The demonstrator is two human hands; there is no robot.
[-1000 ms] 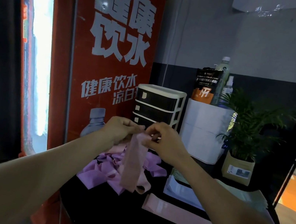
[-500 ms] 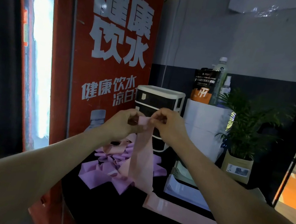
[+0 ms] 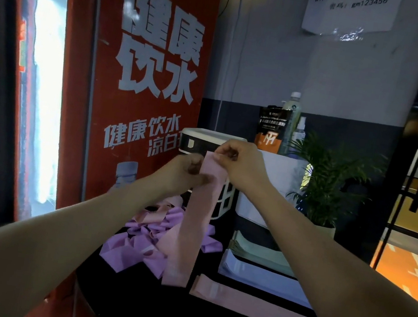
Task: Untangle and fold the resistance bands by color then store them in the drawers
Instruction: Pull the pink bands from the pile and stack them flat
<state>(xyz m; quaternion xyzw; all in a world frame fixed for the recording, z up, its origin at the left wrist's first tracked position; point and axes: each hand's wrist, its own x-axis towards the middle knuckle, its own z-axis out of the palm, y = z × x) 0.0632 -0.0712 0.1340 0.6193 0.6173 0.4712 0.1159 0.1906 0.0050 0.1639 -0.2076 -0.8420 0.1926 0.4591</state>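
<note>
A pink resistance band (image 3: 191,227) hangs straight down over the dark table (image 3: 172,314). My right hand (image 3: 242,167) pinches its top end, and my left hand (image 3: 183,172) pinches its left edge just below. Under it lies a tangled heap of purple bands (image 3: 133,247) with some pink ones mixed in. One pink band (image 3: 247,305) lies flat near the table's front. Pale blue bands (image 3: 260,276) and pale green bands (image 3: 259,251) lie stacked to the right. The small black-and-white drawer unit (image 3: 199,143) stands behind my hands, partly hidden.
A red drinks machine (image 3: 147,72) walls off the left side. A white box (image 3: 280,186) carries a black pouch (image 3: 270,129) and bottles (image 3: 291,122). A potted plant (image 3: 327,182) stands at the right, with an orange floor beyond.
Both hands have risen, lifting the pink band out of the heap until it hangs at full length. My left hand has slid a little down its edge.
</note>
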